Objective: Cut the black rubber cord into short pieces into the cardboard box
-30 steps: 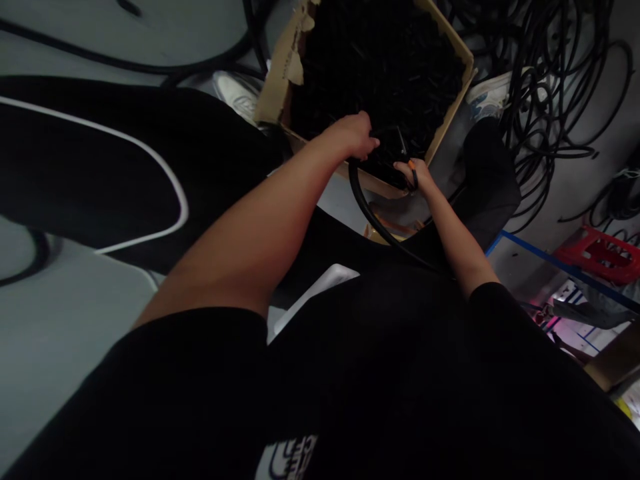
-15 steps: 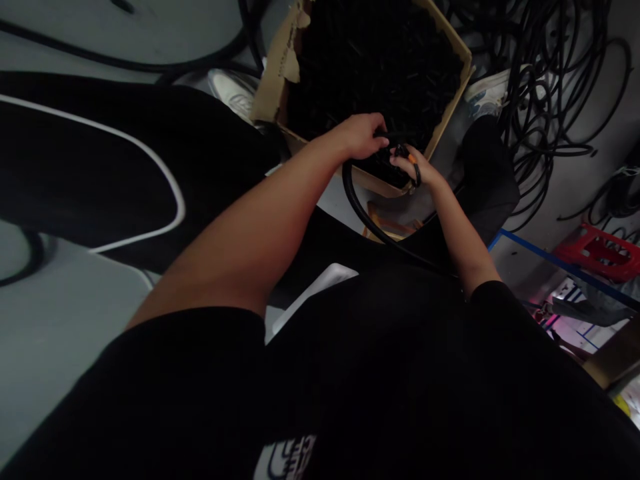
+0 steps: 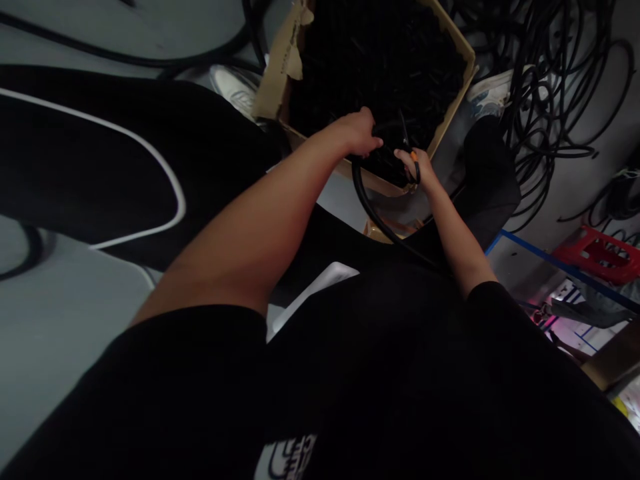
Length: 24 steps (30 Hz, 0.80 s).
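My left hand (image 3: 361, 133) is closed on a black hose (image 3: 365, 197) that loops down over the near edge of the cardboard box (image 3: 370, 177) toward my lap. In my right hand (image 3: 417, 167) is a pair of scissors (image 3: 415, 157) with black and orange handles. Their blades point up over the box and look parted, to the right of my left hand. Beneath both hands, the box is filled with short black pieces (image 3: 380, 60). The hose's end near my left fingers is hard to make out against them.
Tangled black hoses (image 3: 545, 120) lie on the floor at the right. A red plastic stool (image 3: 600, 253) and a blue frame (image 3: 550, 260) stand at the lower right. My shoes (image 3: 235, 90) flank the box. Another long hose (image 3: 125, 59) crosses the floor at the upper left.
My left hand has drawn slightly left and the hose loop has shifted right. The scissors have come away from the hose, their blades now showing above my right hand.
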{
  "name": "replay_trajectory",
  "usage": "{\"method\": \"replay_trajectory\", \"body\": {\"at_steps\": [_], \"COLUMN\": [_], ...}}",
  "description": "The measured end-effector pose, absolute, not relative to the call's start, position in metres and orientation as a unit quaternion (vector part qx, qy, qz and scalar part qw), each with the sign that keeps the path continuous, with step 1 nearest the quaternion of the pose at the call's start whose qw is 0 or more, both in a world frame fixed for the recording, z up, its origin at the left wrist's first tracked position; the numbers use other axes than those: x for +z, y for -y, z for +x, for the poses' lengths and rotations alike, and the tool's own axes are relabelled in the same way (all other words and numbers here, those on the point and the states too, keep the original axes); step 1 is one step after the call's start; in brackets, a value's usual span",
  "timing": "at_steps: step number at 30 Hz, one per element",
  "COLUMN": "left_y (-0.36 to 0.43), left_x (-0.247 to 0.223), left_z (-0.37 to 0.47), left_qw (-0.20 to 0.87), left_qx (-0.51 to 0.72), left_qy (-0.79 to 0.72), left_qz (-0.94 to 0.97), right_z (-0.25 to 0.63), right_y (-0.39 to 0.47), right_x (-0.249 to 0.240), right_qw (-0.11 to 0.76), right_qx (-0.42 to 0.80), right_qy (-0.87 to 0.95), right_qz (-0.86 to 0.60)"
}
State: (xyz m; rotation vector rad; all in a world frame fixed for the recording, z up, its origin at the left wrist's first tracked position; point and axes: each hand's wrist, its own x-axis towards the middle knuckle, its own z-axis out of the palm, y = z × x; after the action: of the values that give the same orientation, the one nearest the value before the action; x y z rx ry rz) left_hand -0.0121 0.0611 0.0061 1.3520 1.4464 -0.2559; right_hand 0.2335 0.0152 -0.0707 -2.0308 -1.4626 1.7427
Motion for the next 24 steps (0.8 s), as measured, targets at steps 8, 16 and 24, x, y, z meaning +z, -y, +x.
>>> {"method": "replay_trajectory", "body": {"at_steps": [8,16,24], "left_y": [-0.066,-0.06,-0.06], "left_x": [0.007,0.011,0.013], "left_z": [-0.016,-0.004,-0.008], "left_qw": [0.523,0.52,0.491], "left_qx": [-0.083,-0.109,-0.098], "left_qy": [-0.61,-0.551,-0.594], "left_qz": [0.589,0.644,0.63], "right_z": [0.244,0.247,0.229], "right_y": [-0.001,-0.017,-0.029], "right_x": [-0.072,-0.059,-0.041], "right_qw": [0.033,0.069,0.011], "right_qx": [0.639,0.642,0.565], "right_qy": [0.431,0.511,0.506], "right_qz": [-0.636,-0.568,-0.651]}}
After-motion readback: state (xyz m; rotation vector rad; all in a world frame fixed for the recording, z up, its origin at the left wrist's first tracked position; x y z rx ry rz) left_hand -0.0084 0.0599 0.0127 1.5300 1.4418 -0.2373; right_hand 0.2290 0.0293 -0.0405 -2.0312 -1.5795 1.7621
